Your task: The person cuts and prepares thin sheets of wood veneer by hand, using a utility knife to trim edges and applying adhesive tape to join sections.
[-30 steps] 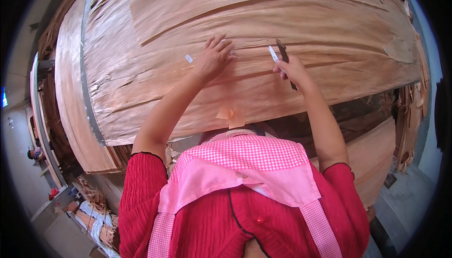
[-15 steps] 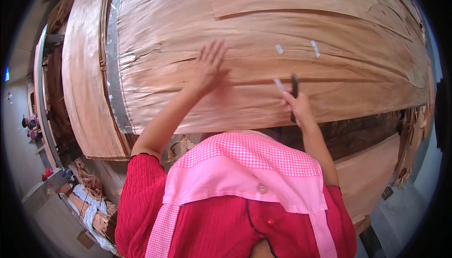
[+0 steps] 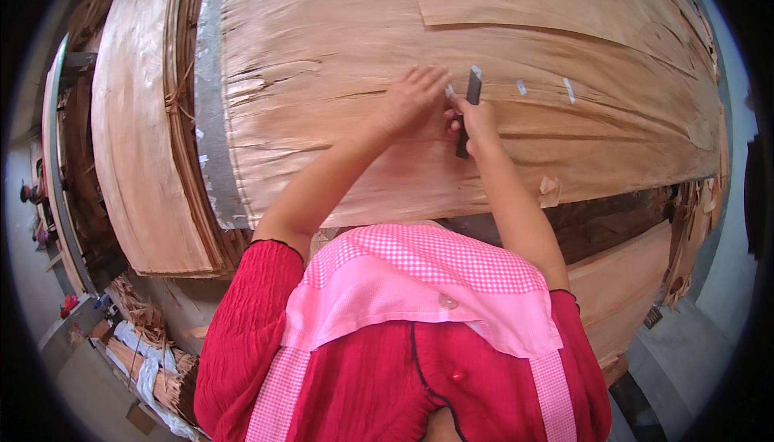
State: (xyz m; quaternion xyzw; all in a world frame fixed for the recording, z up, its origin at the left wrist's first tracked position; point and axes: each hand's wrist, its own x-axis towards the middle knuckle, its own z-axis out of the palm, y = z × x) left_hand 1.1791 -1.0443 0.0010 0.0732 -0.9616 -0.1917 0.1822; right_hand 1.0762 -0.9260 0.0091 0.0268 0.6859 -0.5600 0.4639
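The wood veneer sheet (image 3: 347, 43) seems at a piece-placing step calling for a light press, with the left hand (image 3: 412, 100) extended, gripping nothing visible, left of the dark tool (image 3: 474, 92) the right hand (image 3: 477, 122) clasps, and a small white piece (image 3: 450, 90) just left of that tool, between the hands.

tan veneer (image 3: 322, 35): wrinkled, cracked | dark tool (image 3: 473, 91): held over veneer | white slip (image 3: 450, 90): beside tool
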